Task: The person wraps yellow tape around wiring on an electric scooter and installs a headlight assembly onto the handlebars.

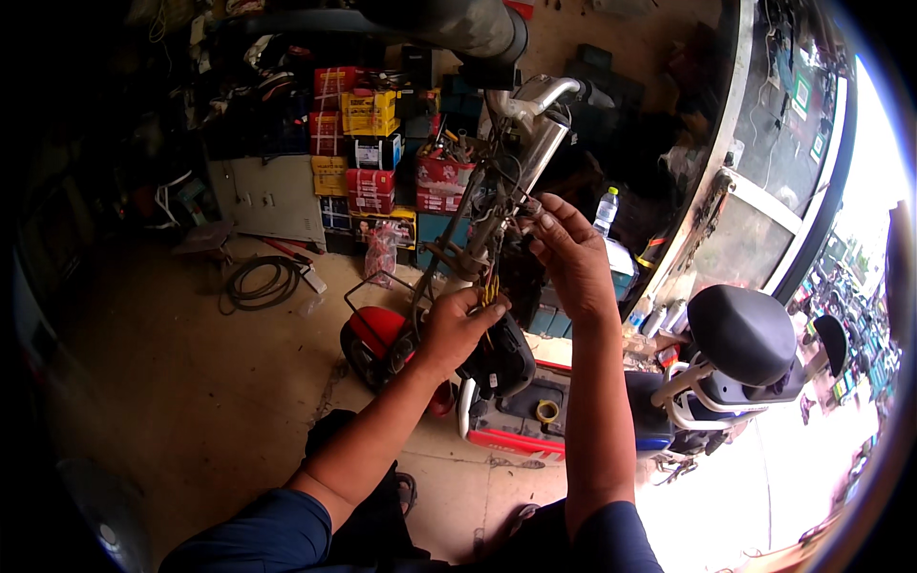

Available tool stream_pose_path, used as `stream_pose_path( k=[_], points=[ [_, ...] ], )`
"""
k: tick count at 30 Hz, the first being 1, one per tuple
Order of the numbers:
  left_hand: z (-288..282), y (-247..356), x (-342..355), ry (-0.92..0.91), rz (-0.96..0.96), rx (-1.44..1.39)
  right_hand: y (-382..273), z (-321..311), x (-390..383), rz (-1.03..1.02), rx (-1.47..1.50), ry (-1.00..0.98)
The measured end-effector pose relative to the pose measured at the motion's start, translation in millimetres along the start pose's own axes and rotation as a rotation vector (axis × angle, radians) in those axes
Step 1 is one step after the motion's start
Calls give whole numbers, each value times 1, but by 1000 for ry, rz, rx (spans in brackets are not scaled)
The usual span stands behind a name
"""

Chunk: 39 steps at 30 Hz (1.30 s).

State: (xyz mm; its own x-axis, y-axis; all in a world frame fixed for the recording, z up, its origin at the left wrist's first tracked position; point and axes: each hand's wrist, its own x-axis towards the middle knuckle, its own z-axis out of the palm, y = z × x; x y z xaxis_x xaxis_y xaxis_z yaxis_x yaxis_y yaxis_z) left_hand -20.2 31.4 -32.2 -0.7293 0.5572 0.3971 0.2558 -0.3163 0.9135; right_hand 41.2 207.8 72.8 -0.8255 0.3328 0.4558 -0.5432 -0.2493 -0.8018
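Note:
In front of me stands a partly stripped electric scooter, its bare metal steering column [541,151] and wiring exposed. My left hand [453,332] is closed around a bundle of yellow and dark wires [491,286] below the column. Higher and to the right, my right hand [573,250] pinches a small dark piece, perhaps a connector [528,206], beside the column; its exact kind is hard to make out. A black plastic cover [506,368] hangs under my left hand. On the footboard [521,420] lies a yellow tape roll [546,412].
Stacked red and yellow boxes [371,191] stand behind the scooter, near a grey cabinet [267,199]. A coiled black hose [263,285] lies on the floor at left. To the right are a clear bottle [607,210], a door frame [702,153] and the scooter's black seat [742,334].

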Motion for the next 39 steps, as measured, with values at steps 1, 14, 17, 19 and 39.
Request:
stream_pose_path(
  k=[1,14,17,19,39],
  points=[
    [0,0,-1,-4,-1,-4,0,1,-1,9,-65,21],
    [3,2,0,-20,11,-28,13,4,-2,-35,-366,-109],
    [4,1,0,-15,9,-51,10,8,-2,-32,-443,-49],
    [5,3,-2,-12,-5,-86,4,6,-3,-30,-479,-11],
    [1,9,-1,-34,-83,3,-8,11,-8,1,-280,-72]
  ],
)
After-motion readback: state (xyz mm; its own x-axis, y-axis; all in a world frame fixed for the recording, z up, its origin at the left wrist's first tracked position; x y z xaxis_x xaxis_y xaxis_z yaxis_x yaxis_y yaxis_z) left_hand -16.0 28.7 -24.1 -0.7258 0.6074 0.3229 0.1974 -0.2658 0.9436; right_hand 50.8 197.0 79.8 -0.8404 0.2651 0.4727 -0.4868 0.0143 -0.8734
